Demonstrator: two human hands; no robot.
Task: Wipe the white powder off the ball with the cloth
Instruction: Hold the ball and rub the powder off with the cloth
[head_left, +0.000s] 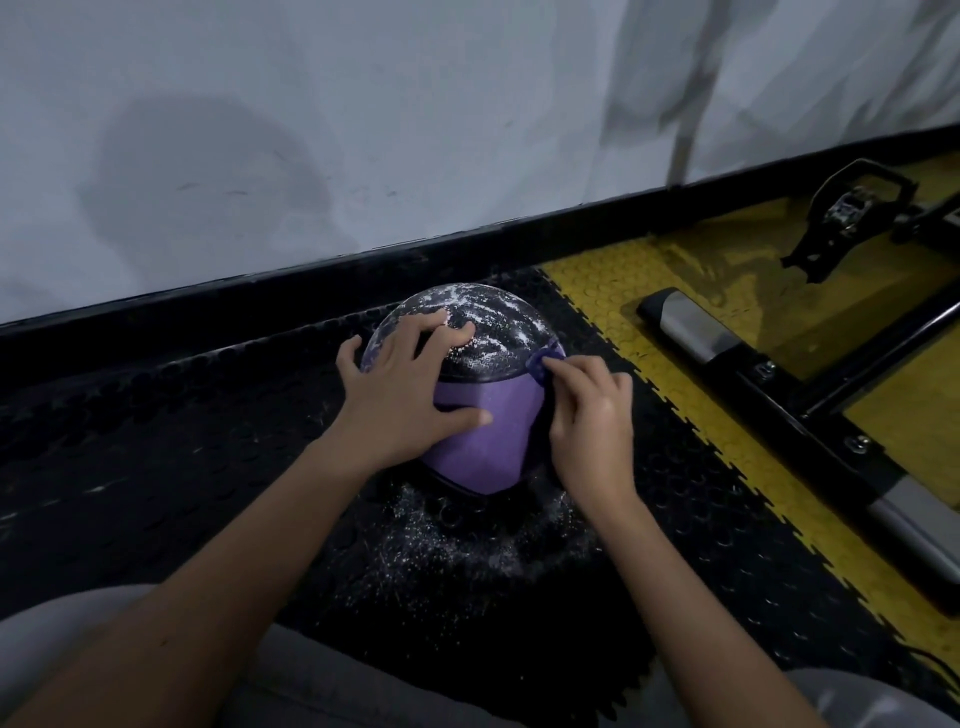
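- Grey trouser legs (47, 639): along the bottom edge, both forearms reaching forward over them.
- Black studded mat (156, 441): floor covering under the person and the ball.
- Spilled powder (483, 551): white specks scattered on the mat, just in front of the ball.
- Right hand (592, 421): at the ball's right side. Thumb and fingertips are drawn together, pinching the cloth; the other fingers are curled.
- Left hand (400, 395): laid flat on the ball's upper left. Fingers are spread apart and fairly straight, with the thumb stretched across the purple panel.
- Ball (483, 447): sits on the black mat between the hands, near the skirting. It has a purple panel facing the person and a black top.
- Cloth (546, 359): a small bunched blue-purple piece, touching the ball's right shoulder at the right hand's fingertips.
- White powder (467, 306): streaks and specks over the ball's black top, beyond the left fingertips.
- Yellow studded tiles (623, 291): beside the black mat, to the right.
- Exercise machine frame (779, 384): black bars with silver sleeves, standing on the yellow tiles.
- Pedal (852, 208): black with a strap, at the far right.
- Black skirting (260, 291): runs along the base of the wall, just behind the ball.
- White wall (363, 130): scuffed and shadowed.
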